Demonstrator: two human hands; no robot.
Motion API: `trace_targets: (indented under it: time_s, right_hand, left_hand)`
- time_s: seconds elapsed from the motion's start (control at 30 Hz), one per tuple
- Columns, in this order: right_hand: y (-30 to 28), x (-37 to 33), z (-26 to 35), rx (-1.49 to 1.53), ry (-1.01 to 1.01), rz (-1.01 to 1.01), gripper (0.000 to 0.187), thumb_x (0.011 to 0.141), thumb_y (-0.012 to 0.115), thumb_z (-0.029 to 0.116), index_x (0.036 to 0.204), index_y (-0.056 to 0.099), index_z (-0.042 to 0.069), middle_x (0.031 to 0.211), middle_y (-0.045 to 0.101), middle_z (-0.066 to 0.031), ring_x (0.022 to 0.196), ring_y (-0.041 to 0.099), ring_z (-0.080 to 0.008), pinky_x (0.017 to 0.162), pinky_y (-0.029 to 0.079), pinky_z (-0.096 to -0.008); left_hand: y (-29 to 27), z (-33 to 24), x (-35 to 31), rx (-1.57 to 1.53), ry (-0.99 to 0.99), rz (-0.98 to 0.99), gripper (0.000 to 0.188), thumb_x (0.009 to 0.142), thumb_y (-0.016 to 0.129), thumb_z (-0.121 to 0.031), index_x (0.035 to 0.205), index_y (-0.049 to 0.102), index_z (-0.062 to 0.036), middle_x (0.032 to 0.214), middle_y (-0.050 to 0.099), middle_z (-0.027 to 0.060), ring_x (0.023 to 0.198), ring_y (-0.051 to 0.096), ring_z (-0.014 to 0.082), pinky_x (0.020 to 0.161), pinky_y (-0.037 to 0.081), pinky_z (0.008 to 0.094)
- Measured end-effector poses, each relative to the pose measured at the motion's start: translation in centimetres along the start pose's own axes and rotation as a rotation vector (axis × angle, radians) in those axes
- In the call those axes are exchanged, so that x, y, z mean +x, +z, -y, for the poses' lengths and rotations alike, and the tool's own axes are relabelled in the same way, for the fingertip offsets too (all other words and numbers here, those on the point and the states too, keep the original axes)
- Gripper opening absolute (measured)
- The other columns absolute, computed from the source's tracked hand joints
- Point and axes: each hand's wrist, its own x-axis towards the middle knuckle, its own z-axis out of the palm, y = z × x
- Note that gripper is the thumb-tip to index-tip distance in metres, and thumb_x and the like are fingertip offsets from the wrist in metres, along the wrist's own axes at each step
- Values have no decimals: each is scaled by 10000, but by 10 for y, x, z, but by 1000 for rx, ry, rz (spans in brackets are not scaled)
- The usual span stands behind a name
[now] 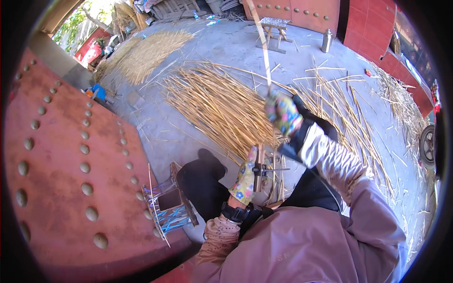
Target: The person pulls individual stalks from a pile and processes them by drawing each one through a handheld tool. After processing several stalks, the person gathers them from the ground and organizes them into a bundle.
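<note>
My right hand (284,114), in a flowered glove, is raised in front of me and closed around a long pale reed stalk (262,45) that points away and up. Its fingers are slightly smeared by motion. Lower and to the left, my left hand (244,183), also in a flowered glove, is closed on a wooden block tool (259,173) with a dark metal rod crossing it. The glove hides part of the block. Beyond both hands lies a thick spread of golden reed stalks (217,106) on the concrete floor, its near end reaching close to the tool.
More loose stalks (351,122) lie to the right, and a paler bundle (148,54) lies far left. A small stool (274,29) and a metal flask (326,41) stand at the back. A strap-woven stool (171,207) sits beside the studded red door (66,155). A wheel (427,145) is far right.
</note>
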Motion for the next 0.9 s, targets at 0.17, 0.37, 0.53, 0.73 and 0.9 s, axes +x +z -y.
trace_targets:
  time_s: [0.17,0.37,0.53,0.73,0.9]
  right_hand:
    - [82,-16,56,-230,-363,-89,232,870,369,252,785,476,64,478,245,68,376,207,-60,335,172,-201]
    - [92,-19,39,-262,-370,-46,244,875,351,249,803,475,51,483,240,60,392,211,-67,359,182,-215]
    - [77,-31,48,-222,-391,-77,229,873,361,234,782,453,45,492,249,45,394,221,-78,360,200,-224]
    - [34,-42,-46,-327,-43,145,176,848,414,253,806,479,94,547,361,44,435,319,-80,384,274,-204]
    - [69,-46,-17,-624,221,419,402,855,400,310,1158,387,46,938,535,-76,834,521,-148,786,408,-294]
  left_hand:
    - [-5,2,-36,542,381,19,350,850,364,-402,929,517,-97,666,493,-15,570,474,65,495,389,177]
    - [-26,13,-33,426,135,116,407,871,351,-303,1151,411,-15,1026,487,93,908,476,147,801,371,239]
    - [3,1,-46,519,12,91,406,858,347,-377,1039,463,-33,885,504,53,782,472,106,697,375,211]
    - [21,-15,-30,296,9,-45,411,810,372,-506,712,499,-128,535,462,-37,421,413,53,379,338,182]
    - [-8,-26,-2,-72,52,99,363,814,408,-468,693,456,-129,549,389,-44,459,390,64,412,333,184]
